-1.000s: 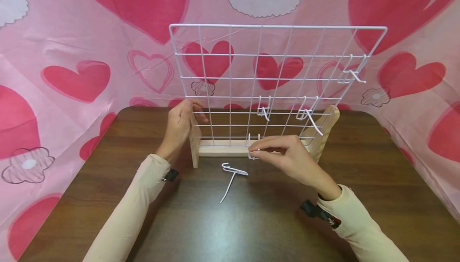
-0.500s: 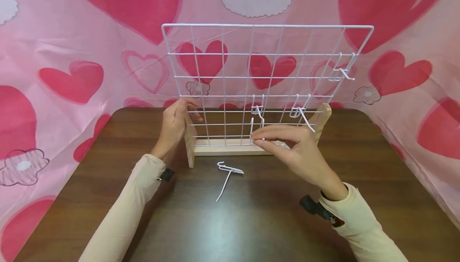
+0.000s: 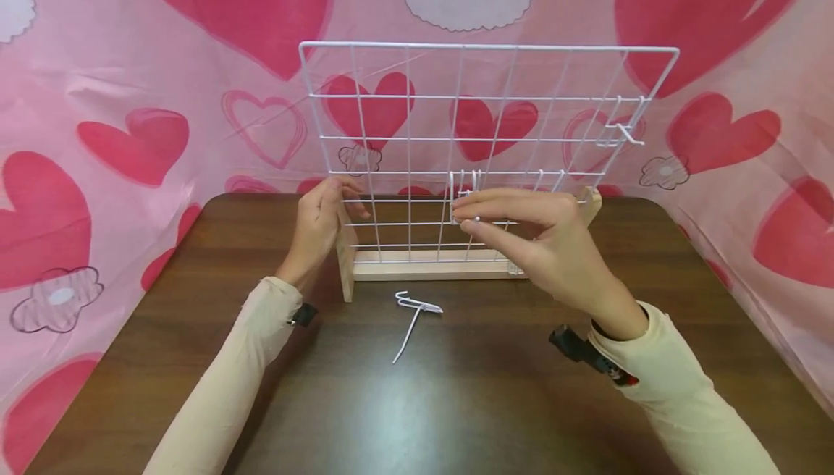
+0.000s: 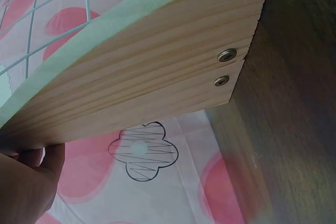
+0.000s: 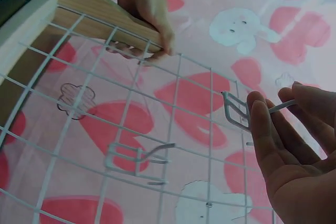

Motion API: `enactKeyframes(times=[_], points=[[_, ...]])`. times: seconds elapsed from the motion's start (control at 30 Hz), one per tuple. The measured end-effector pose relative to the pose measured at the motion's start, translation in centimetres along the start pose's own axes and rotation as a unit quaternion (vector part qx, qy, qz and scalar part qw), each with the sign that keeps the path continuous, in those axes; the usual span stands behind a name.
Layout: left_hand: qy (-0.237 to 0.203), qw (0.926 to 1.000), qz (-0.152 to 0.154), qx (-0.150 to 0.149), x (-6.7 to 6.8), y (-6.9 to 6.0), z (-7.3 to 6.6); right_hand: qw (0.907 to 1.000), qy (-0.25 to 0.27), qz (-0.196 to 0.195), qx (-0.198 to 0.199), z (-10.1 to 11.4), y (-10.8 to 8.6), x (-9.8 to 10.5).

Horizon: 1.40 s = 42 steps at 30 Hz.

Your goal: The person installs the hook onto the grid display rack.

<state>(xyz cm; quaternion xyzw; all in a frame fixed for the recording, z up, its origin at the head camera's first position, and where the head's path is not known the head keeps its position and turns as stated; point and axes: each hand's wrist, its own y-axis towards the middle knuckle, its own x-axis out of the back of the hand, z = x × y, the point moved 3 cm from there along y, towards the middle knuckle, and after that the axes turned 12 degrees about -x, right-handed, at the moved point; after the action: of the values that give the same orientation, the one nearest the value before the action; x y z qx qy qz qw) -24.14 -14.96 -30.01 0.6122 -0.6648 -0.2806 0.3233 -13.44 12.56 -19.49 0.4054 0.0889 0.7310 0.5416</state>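
My right hand (image 3: 547, 243) pinches a white wire hook (image 3: 452, 198) by its prong, upright before the middle of a white wire grid (image 3: 409, 140). In the right wrist view the held hook (image 5: 236, 111) appears apart from the grid wires, though contact is hard to judge. My left hand (image 3: 318, 225) grips the top of the stand's left wooden side panel (image 3: 345, 261); the right wrist view shows its fingers wrapped over that edge. A loose hook (image 3: 417, 308) lies on the table in front of the stand.
Another hook (image 3: 619, 133) hangs at the grid's upper right. Two more hang lower, mostly hidden behind my right hand. A wooden crossbar (image 3: 430, 270) joins the side panels. The brown table (image 3: 404, 417) meets a pink heart-patterned cloth (image 3: 260, 19) behind.
My right hand has lifted its hook from beside the wooden crossbar up to the grid's middle rows. The left hand keeps its grip on the side panel. The view has shifted slightly.
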Motion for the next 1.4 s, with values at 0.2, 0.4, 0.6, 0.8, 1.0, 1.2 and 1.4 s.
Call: enactKeyframes(times=[0.2,0.4,0.6,0.8,1.0,1.2,1.4], points=[[-0.012,0.9999,-0.009,-0.005,0.2,-0.3,1.8,0.9998,-0.015,0.0,0.015,1.1,1.5,0.4],[-0.009,0.9999,-0.009,0.001,0.0,-0.2,0.9,0.9997,-0.011,-0.007,0.019,1.4,3.5,0.7],[-0.015,0.9997,-0.013,0.011,0.0,-0.1,1.1,0.9999,0.008,-0.009,0.012,1.3,5.1,0.9],[-0.013,0.9997,-0.018,0.014,0.1,-0.2,1.8,0.9997,0.015,-0.019,-0.003,1.4,6.5,0.9],[-0.005,0.9998,-0.011,0.014,-0.1,-0.1,0.3,0.9996,0.005,-0.022,-0.016,1.1,7.7,0.8],[-0.003,0.9999,-0.006,0.011,-0.4,0.2,-1.3,0.9993,0.005,-0.027,-0.025,0.6,8.5,0.4],[-0.002,0.9999,-0.006,0.008,-0.3,0.2,-1.4,0.9993,0.008,-0.024,-0.028,0.0,8.9,0.0]])
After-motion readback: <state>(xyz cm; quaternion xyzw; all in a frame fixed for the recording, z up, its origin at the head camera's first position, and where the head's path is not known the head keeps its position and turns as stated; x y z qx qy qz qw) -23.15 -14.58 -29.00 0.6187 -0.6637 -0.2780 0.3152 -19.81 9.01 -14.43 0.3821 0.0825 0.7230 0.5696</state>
